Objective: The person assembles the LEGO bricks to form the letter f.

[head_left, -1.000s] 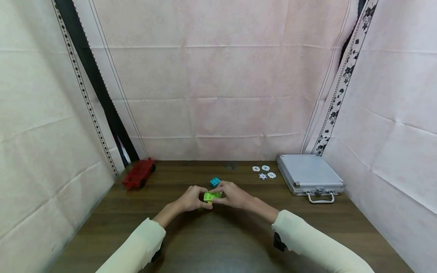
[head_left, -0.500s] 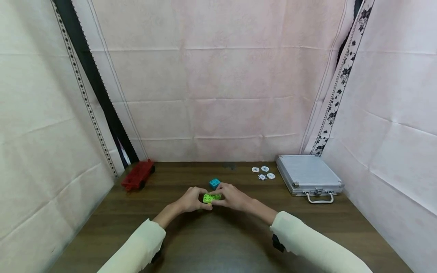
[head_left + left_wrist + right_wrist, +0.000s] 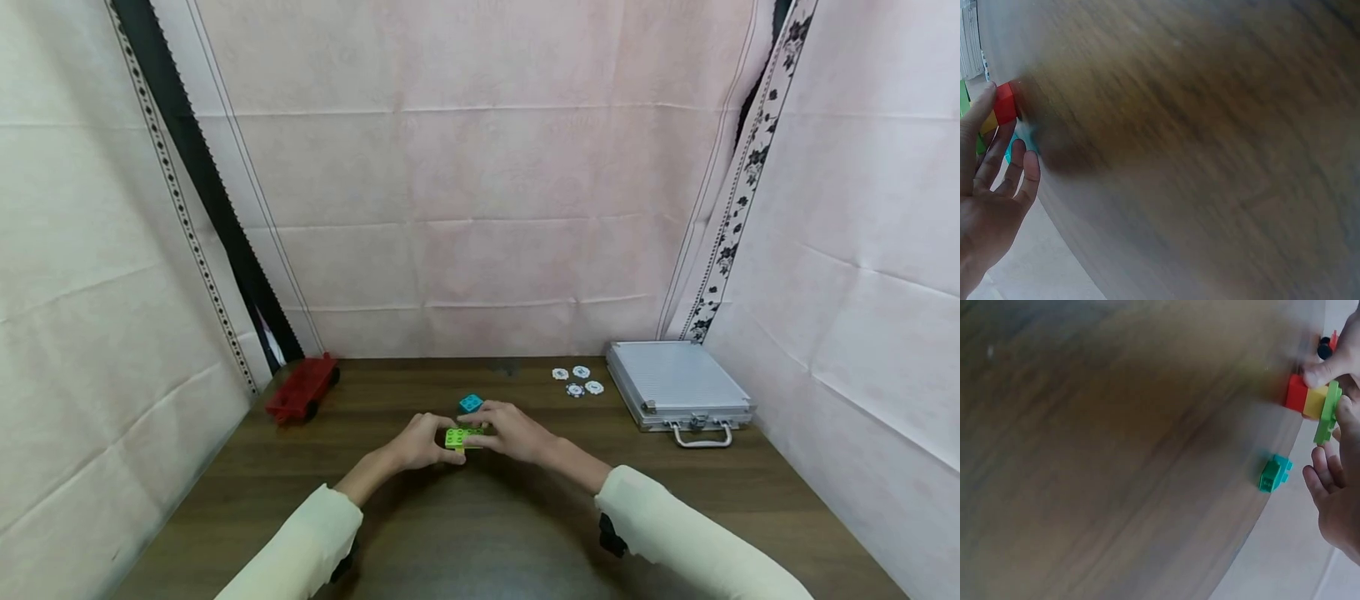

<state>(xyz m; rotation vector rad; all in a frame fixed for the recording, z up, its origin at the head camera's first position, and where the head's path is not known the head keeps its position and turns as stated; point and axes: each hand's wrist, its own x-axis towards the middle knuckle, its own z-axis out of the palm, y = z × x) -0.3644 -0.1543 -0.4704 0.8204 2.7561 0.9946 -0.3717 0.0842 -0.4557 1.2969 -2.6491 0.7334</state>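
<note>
A small stack of toy building bricks stands on the table between both hands. A red brick (image 3: pixel 1296 393) forms its base, a yellow brick (image 3: pixel 1315 402) sits above, and a longer lime-green brick (image 3: pixel 454 438) lies on top, jutting out past the yellow one. My left hand (image 3: pixel 418 441) grips the stack's lower bricks between thumb and fingers; the red brick (image 3: pixel 1005 104) shows beyond them in the left wrist view. The right hand (image 3: pixel 516 432) has thumb and index finger around the lime-green brick's right end. Just behind stands a teal brick (image 3: pixel 470 403), apart from the stack.
A red toy cart (image 3: pixel 303 390) with black wheels stands at the table's back left. Several white poker chips (image 3: pixel 574 389) lie at the back right, beside a silver case (image 3: pixel 678 383) with its handle toward me. White cloth (image 3: pixel 480 208) hangs around the table (image 3: pixel 480 533).
Both hands stay around the stack. The right index finger has shifted slightly back, so more of the lime-green brick's top shows. The whole scene shifts slightly as the head view moves.
</note>
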